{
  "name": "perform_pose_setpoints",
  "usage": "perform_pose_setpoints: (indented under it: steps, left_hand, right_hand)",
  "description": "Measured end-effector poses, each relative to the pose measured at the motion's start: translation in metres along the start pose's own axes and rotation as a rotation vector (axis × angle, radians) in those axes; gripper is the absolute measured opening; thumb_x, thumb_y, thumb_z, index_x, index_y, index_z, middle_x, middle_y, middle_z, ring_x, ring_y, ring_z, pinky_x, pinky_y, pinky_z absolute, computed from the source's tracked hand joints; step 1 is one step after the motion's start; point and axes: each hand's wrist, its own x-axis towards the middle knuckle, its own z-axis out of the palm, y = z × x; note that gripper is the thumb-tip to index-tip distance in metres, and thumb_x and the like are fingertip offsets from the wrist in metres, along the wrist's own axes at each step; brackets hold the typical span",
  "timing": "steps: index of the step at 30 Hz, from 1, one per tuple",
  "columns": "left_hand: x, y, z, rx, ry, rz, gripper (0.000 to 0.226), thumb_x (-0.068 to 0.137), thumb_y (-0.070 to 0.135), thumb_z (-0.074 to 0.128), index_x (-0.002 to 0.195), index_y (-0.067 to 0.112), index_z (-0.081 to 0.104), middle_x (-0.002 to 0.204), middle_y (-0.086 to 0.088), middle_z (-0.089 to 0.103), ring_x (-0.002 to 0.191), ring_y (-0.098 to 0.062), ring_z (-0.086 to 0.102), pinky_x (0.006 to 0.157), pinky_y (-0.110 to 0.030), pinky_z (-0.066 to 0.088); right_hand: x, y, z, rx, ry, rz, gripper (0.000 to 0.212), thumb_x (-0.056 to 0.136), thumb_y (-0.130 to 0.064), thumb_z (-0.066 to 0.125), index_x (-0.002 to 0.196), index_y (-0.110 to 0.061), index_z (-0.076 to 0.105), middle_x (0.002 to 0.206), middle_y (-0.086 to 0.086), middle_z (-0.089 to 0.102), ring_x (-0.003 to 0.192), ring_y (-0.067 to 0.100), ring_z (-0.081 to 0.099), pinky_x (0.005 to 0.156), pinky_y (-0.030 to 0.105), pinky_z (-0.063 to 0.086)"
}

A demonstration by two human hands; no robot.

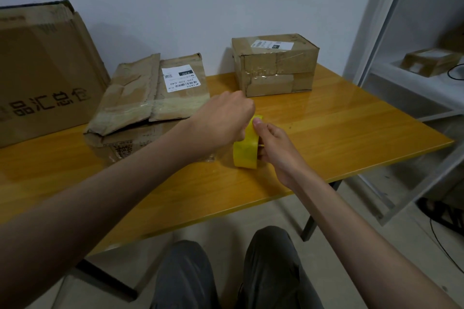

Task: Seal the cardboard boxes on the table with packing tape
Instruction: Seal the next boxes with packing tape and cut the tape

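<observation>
Yellow tape roll point(245, 152) gripped by right hand point(278, 150).

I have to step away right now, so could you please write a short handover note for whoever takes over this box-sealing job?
Right hand: grips the yellow tape roll, held on edge just over the table.
Left hand: fingers curled at the top of the roll, apparently picking at the tape end; whether it holds the end is hidden.
Flattened box: lies behind the left hand, its flaps gaping at the near edge.
Small box: stands at the back, closed, with clear tape across it.
Done: no yellow tape shows on any box.
Left: free the tape end, then seal the boxes.
</observation>
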Motion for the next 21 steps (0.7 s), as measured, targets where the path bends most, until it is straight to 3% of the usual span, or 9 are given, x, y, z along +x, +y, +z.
perform_pose_setpoints:
  steps: [2, 4, 7, 13, 15, 18, 21]
  left_hand:
    - [0.005, -0.001, 0.001, 0.019, -0.028, 0.007, 0.030, 0.082, 0.011, 0.067, 0.070, 0.021, 0.042, 0.071, 0.004, 0.036, 0.078, -0.026, 0.048, 0.067, -0.039, 0.044]
    - [0.008, -0.002, 0.001, 0.023, -0.063, 0.022, 0.041, 0.081, 0.015, 0.069, 0.065, 0.025, 0.032, 0.069, 0.007, 0.029, 0.077, -0.024, 0.043, 0.065, -0.036, 0.038]
    - [0.012, -0.002, 0.001, 0.032, -0.105, 0.041, 0.045, 0.078, 0.018, 0.070, 0.064, 0.026, 0.029, 0.068, 0.007, 0.028, 0.075, -0.024, 0.041, 0.063, -0.036, 0.036]
    - [0.011, -0.010, 0.015, 0.012, -0.048, 0.101, 0.014, 0.082, 0.017, 0.061, 0.080, 0.016, 0.047, 0.083, -0.001, 0.050, 0.075, -0.023, 0.048, 0.061, -0.035, 0.036]
    - [0.007, -0.013, 0.023, 0.007, 0.010, 0.145, 0.014, 0.087, 0.019, 0.058, 0.085, 0.018, 0.044, 0.084, 0.000, 0.048, 0.078, -0.021, 0.047, 0.064, -0.035, 0.039]
    - [-0.002, -0.015, 0.029, -0.075, 0.088, 0.188, 0.019, 0.085, 0.015, 0.060, 0.081, 0.017, 0.041, 0.081, -0.002, 0.048, 0.079, -0.027, 0.052, 0.067, -0.046, 0.047]
    - [-0.010, -0.021, 0.031, -0.234, 0.151, 0.172, 0.017, 0.083, 0.011, 0.066, 0.080, 0.014, 0.050, 0.082, -0.002, 0.053, 0.077, -0.024, 0.052, 0.069, -0.045, 0.046]
  right_hand:
    - [0.000, -0.001, 0.000, -0.025, 0.001, 0.002, 0.064, 0.087, -0.069, 0.056, 0.097, -0.006, 0.062, 0.101, 0.021, 0.064, 0.099, 0.044, 0.065, 0.072, 0.045, 0.045]
    - [0.000, -0.001, 0.001, -0.036, -0.007, -0.002, 0.060, 0.083, -0.071, 0.055, 0.098, -0.013, 0.062, 0.091, 0.012, 0.057, 0.085, 0.032, 0.060, 0.070, 0.044, 0.040]
    - [0.001, 0.001, 0.001, -0.034, -0.020, -0.015, 0.063, 0.077, -0.076, 0.056, 0.098, -0.017, 0.061, 0.089, 0.009, 0.053, 0.083, 0.025, 0.054, 0.068, 0.043, 0.036]
    - [0.006, 0.001, 0.000, -0.064, 0.001, -0.018, 0.055, 0.084, -0.072, 0.054, 0.087, -0.018, 0.061, 0.084, 0.010, 0.054, 0.080, 0.025, 0.055, 0.067, 0.043, 0.036]
    - [0.008, 0.002, 0.001, -0.076, 0.011, -0.010, 0.068, 0.079, -0.078, 0.053, 0.086, -0.011, 0.061, 0.084, 0.010, 0.056, 0.079, 0.027, 0.057, 0.068, 0.046, 0.040]
    - [0.011, 0.003, 0.003, -0.113, 0.030, -0.002, 0.087, 0.076, -0.082, 0.051, 0.099, 0.002, 0.061, 0.087, 0.016, 0.063, 0.090, 0.046, 0.066, 0.071, 0.057, 0.048]
    - [0.012, 0.001, 0.003, -0.131, 0.040, -0.007, 0.096, 0.074, -0.084, 0.049, 0.107, 0.005, 0.060, 0.107, 0.033, 0.064, 0.100, 0.050, 0.064, 0.073, 0.058, 0.050]
